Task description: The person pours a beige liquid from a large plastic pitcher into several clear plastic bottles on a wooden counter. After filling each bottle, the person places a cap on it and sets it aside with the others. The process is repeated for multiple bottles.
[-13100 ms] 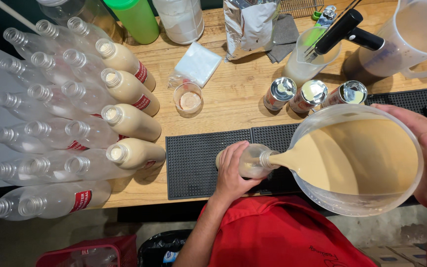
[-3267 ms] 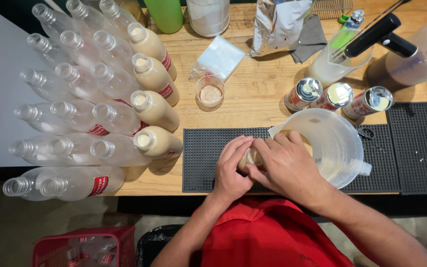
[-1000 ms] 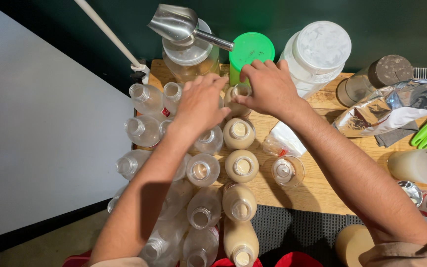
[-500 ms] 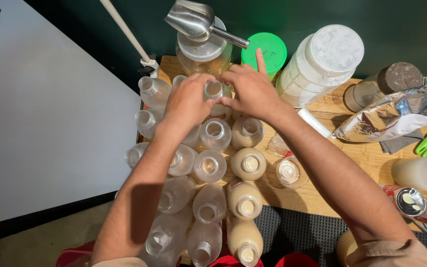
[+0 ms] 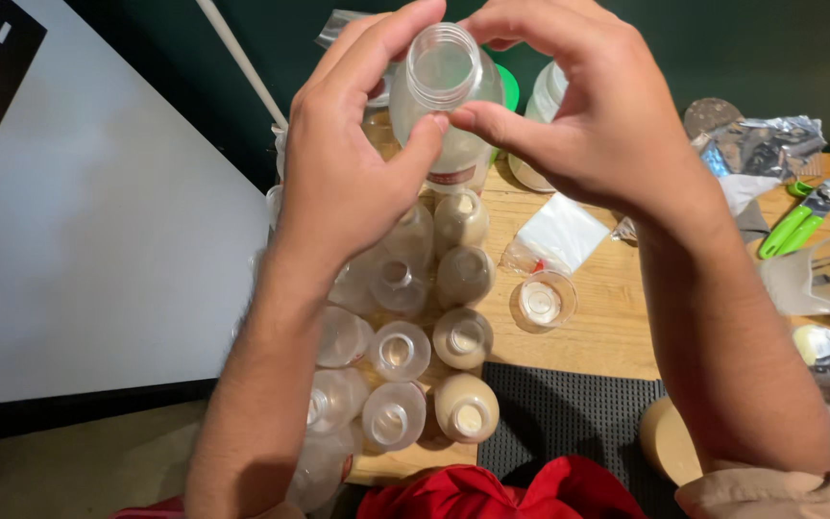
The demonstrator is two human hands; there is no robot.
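Observation:
My left hand (image 5: 348,163) and my right hand (image 5: 569,106) together hold an empty clear plastic bottle (image 5: 446,96) lifted toward the camera, its open mouth facing up. The left thumb and fingers wrap its neck; the right fingertips pinch the rim from the other side. Below on the wooden counter (image 5: 607,298) stand rows of bottles: several empty clear ones (image 5: 396,351) on the left and several filled with beige liquid (image 5: 463,336) on the right.
A small clear cup (image 5: 542,300) and a plastic bag (image 5: 559,233) lie right of the bottles. A black rubber mat (image 5: 559,413) covers the near counter, with a beige-filled pitcher (image 5: 670,440) on it. Foil bag (image 5: 761,144), green tool (image 5: 799,216) and a can (image 5: 823,351) sit right.
My hands, which were reaching among the standing bottles, have lifted one empty clear bottle up toward the camera. The view has tilted down over the counter.

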